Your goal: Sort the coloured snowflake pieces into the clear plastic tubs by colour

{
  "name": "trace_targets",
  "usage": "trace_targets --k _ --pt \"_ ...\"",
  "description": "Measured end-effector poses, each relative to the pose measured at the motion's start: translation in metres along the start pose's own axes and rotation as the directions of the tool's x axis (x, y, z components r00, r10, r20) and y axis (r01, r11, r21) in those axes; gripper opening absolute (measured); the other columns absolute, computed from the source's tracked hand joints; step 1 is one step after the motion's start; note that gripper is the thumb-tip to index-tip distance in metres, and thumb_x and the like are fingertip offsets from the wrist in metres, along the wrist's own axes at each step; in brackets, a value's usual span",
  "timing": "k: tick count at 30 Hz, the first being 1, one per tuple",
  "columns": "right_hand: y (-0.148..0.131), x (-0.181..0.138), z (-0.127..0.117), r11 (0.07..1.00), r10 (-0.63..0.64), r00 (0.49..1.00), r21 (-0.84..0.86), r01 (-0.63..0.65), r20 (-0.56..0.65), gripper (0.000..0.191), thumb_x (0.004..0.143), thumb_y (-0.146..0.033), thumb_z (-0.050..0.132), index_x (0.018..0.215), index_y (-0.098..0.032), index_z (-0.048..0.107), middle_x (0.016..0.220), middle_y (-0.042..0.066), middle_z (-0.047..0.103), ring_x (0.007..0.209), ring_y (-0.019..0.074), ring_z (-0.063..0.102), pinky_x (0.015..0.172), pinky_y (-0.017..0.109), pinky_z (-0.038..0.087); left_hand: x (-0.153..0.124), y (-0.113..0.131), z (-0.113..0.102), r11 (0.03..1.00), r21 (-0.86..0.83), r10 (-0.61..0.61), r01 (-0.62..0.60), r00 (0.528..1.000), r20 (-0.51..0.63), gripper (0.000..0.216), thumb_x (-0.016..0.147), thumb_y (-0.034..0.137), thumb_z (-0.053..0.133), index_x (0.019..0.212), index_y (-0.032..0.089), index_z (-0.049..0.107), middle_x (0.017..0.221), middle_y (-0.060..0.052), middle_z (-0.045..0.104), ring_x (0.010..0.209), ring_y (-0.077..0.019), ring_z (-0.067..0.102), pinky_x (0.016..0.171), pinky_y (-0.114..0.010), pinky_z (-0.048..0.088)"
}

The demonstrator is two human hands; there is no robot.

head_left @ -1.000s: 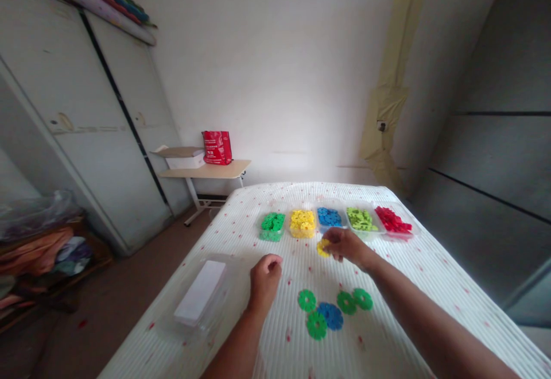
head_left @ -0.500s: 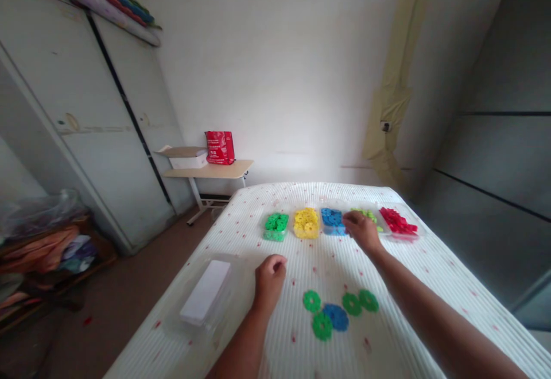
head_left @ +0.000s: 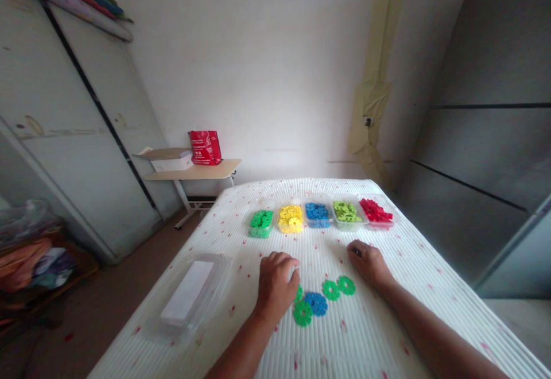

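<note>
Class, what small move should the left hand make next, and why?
Probably the left hand should pinch the partly hidden green disc: that hand blocks part of the disc from view, its grasp looks partly open, and no piece shows in it.

4 round green discs [head_left: 302, 313] w/ notched edges lay flat, 1 partly hidden, 2 side by side on the right, blue disc(s) [head_left: 316, 304] sat btwn those & the front-left green 1

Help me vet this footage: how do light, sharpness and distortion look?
Head view: pale wall bright mid-frame, grey panels at right dim; head view: green discs slightly soft, notched edges readable; head view: wide-angle stretch, left wardrobe leaning.
</note>
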State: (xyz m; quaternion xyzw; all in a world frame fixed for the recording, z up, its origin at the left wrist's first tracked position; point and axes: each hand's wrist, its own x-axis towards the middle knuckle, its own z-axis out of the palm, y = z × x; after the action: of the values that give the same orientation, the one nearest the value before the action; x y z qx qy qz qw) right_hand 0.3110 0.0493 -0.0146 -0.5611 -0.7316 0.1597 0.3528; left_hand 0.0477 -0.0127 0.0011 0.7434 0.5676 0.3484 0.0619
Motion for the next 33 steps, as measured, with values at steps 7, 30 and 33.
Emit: trace_targets --k 7,30,33 --pt "0.002 -0.001 0.002 1.000 -0.004 1.000 -0.028 0.004 0.006 0.021 0.071 -0.030 0.039 0.070 -0.020 0.056 0.067 0.002 0.061 0.063 0.0169 0.057 0.061 0.027 0.042 -0.001 0.055 0.024 0.954 0.260 0.073 -0.149 0.957 0.281 0.020 0.078 0.038 0.056 0.082 0.020 0.065 0.088 -0.007 0.062 0.096 -0.0247 0.049 0.084 -0.041 0.031" --pt "0.000 0.000 0.002 0.998 0.004 1.000 -0.059 -0.003 0.011 0.018 0.070 -0.025 0.039 0.068 -0.021 0.057 0.066 0.002 0.061 0.063 0.0161 0.055 0.062 0.026 0.041 0.001 0.054 0.031 0.982 0.181 -0.016 -0.047 0.942 0.334 0.014 0.069 0.020 0.059 0.084 0.022 0.061 0.089 -0.004 0.064 0.092 -0.0223 0.053 0.076 -0.036 0.032" --pt "0.001 0.000 0.003 0.998 0.000 1.000 -0.062 0.001 0.008 0.019 0.069 -0.025 0.039 0.068 -0.020 0.058 0.065 0.002 0.060 0.062 0.0161 0.055 0.062 0.026 0.040 0.000 0.053 0.035 0.995 0.100 -0.014 -0.017 0.954 0.299 0.011 0.068 0.018 0.059 0.079 0.022 0.059 0.083 0.000 0.064 0.087 -0.0191 0.055 0.075 -0.033 0.031"
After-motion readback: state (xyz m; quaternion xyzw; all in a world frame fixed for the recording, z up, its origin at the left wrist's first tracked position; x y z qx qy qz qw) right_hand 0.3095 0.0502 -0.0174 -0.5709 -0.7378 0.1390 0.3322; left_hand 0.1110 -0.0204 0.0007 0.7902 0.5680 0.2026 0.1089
